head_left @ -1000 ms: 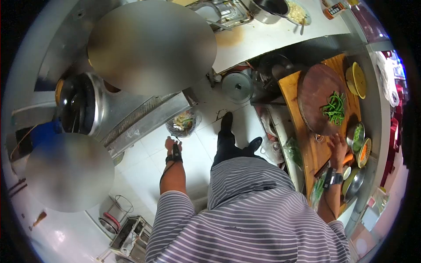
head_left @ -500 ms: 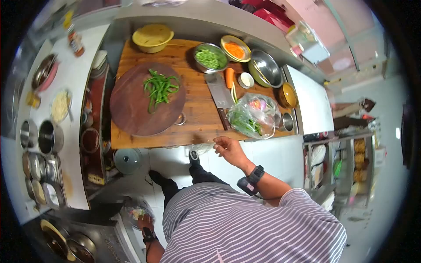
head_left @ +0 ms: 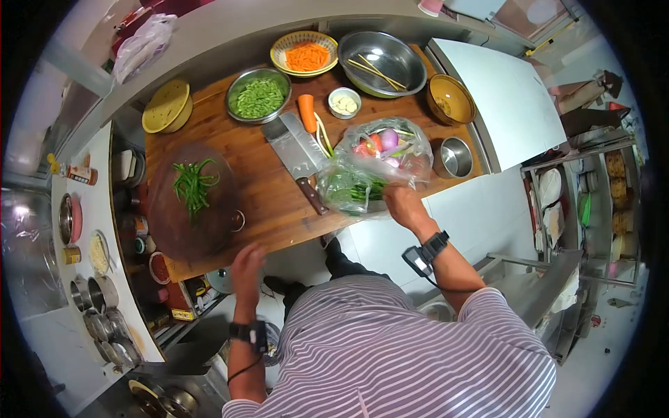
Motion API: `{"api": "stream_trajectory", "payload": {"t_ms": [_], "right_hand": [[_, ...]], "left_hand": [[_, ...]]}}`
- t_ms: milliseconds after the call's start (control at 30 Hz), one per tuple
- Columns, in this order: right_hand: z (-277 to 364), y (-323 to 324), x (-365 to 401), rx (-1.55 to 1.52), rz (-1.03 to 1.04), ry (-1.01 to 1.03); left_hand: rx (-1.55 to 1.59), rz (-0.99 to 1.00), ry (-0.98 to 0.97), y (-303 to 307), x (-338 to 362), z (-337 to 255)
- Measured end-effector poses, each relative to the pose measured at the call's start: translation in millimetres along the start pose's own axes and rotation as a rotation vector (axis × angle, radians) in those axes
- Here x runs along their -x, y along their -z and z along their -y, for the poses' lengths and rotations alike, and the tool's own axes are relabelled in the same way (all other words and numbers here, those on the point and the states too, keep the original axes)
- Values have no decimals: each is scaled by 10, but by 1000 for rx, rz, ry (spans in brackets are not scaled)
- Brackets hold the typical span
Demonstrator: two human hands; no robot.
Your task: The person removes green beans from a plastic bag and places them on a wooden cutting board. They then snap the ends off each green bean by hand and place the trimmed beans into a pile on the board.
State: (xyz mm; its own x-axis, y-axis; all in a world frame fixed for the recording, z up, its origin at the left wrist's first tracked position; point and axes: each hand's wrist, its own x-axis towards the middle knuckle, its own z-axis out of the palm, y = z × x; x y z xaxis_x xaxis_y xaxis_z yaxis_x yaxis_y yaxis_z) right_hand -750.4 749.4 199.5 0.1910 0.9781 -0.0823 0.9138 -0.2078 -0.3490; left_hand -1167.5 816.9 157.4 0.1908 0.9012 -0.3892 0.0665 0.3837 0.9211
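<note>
My right hand (head_left: 407,206) is closed at the front edge of a clear plastic bag (head_left: 341,182) with green stalks in it. Just behind lies more clear plastic around a purple onion (head_left: 389,138) and something red. Blurred by motion, my left hand (head_left: 249,268) hovers at the table's front edge, near the round chopping board (head_left: 202,233). Sliced green peppers (head_left: 194,185) lie on that board. Between the board and the bag rests a cleaver (head_left: 295,152) with a brown handle, a peeled carrot (head_left: 306,113) beside its blade.
Along the back stand a bowl of chopped green beans (head_left: 257,97), a basket of cut carrot (head_left: 306,57), a steel basin (head_left: 383,61) with chopsticks and a dish of garlic (head_left: 344,104). A brown bowl (head_left: 451,99) and steel cup (head_left: 455,158) stand at the right.
My left hand has come up from the bin at the lower left to the table edge. My right hand has moved right, onto the plastic bag. The whole view has turned.
</note>
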Motion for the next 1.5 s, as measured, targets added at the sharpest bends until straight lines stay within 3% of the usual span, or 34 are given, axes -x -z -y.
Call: {"api": "stream_trajectory", "payload": {"t_ms": [33,100,167,200,400,500,567,600,667,800,1000,1167,1333,1400,1467,1500], "right_hand": [[-43,-89,-62,0,44,-8],[-76,-172,-203,21,171,-63],[-70,-222,-295,0,66,-16],[-66,-253,-314,-11,-35,29],[-71,-442,-433,187,86,34],[-104,-513,-478,179,75,44],[-142,-514,-487,188,179,97],[-166,-530,-489,182,177,100],[-186,-531,-502,146,140,118],[-144,-469,-514,145,96,119],[35,-133,-465,-4,216,62],[3,125,-439,-58,19,226],[-69,455,-523,-39,88,152],[-69,665,-489,-743,138,104],[-89,838,-510,-802,199,94],[-93,913,-518,-1009,177,44]], "left_hand": [[-151,69,-40,-343,-105,-216],[-403,241,-416,-947,-234,-489],[-612,314,-674,-1499,-317,-659],[-709,365,-716,-1724,-331,-743],[-1170,540,-832,-2166,-606,-653],[-1250,518,-712,-2055,-750,-662],[-1056,327,-663,-1925,-810,-685],[-1062,325,-663,-1891,-835,-697],[-403,137,-148,-1829,-889,-705],[-105,140,48,-1817,-878,-776],[15,175,111,-1898,-815,-850],[28,186,41,-1817,-1009,-645],[104,121,119,-1871,-1026,-758],[-11,122,106,-1871,-1046,-727],[-33,133,89,-1886,-1050,-721],[-61,150,75,-1912,-1050,-731]]}}
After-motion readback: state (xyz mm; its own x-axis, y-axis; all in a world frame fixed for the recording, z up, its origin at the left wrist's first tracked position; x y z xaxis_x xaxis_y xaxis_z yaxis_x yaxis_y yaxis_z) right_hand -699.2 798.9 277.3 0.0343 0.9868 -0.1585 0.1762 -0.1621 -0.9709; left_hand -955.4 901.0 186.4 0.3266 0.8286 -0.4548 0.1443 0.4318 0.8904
